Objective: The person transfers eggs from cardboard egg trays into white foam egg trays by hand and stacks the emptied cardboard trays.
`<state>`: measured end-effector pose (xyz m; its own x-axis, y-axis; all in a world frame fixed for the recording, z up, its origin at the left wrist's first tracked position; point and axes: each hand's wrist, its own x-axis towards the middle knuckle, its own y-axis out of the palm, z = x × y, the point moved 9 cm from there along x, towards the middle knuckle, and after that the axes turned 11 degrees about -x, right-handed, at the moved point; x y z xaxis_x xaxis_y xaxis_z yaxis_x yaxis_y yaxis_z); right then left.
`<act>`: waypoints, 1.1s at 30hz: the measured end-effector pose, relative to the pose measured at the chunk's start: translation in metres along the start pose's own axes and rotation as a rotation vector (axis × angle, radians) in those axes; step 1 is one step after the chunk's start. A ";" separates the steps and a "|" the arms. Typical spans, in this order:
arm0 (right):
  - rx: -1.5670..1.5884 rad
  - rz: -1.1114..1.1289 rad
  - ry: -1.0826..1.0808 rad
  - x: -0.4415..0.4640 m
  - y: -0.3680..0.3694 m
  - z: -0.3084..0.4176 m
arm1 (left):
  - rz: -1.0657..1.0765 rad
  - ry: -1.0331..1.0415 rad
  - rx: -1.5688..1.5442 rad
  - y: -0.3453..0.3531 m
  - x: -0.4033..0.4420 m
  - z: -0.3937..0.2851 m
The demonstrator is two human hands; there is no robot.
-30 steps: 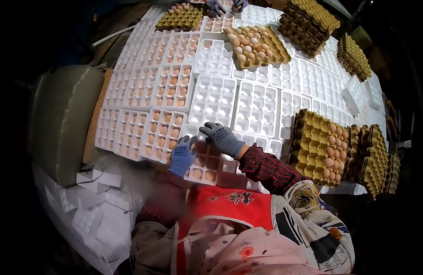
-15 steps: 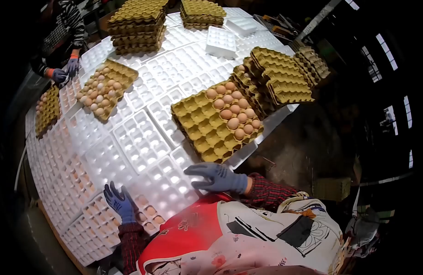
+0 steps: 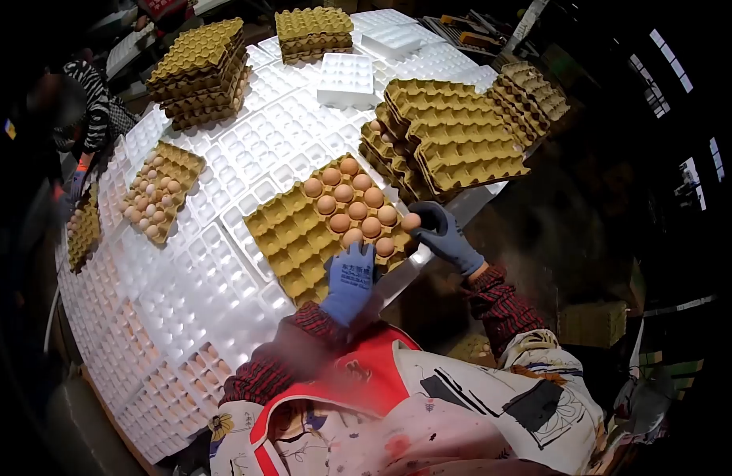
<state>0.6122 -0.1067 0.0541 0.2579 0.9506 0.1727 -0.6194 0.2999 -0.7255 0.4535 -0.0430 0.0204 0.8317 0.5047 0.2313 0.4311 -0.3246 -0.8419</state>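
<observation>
A yellow pulp tray (image 3: 290, 238) lies in front of me, its right part filled with several brown eggs (image 3: 358, 211). My left hand (image 3: 351, 279), in a blue-grey glove, reaches over the tray's near edge, with its fingertips at an egg (image 3: 352, 238) in the lowest row; its grip is partly hidden. At the tray's right corner, my right hand (image 3: 445, 236), gloved too, pinches a brown egg (image 3: 411, 221) between thumb and fingers.
White foam trays (image 3: 247, 135) cover the table, some at the left holding eggs (image 3: 207, 366). Stacked pulp trays stand at the right (image 3: 461, 139) and back (image 3: 197, 71). Another pulp tray with eggs (image 3: 155, 194) lies left. A co-worker (image 3: 96, 103) is at the far left.
Both hands have moved from the white foam trays to the egg-filled pulp tray at the right. My right hand has taken hold of an egg. The view has swung right.
</observation>
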 end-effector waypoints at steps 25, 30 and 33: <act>-0.524 0.133 -0.377 0.067 0.037 0.065 | -0.041 -0.031 -0.651 -0.067 0.051 0.083; -0.985 0.253 -0.297 0.068 0.082 0.031 | 0.042 -0.324 0.433 -0.006 0.070 0.061; -1.033 0.351 -0.250 0.071 0.084 0.037 | 0.086 -0.261 0.315 -0.005 0.070 0.071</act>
<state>0.5510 -0.0112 0.0296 -0.0381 0.9936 -0.1061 0.3148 -0.0888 -0.9450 0.4847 0.0505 0.0067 0.7257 0.6857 0.0565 0.2022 -0.1340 -0.9701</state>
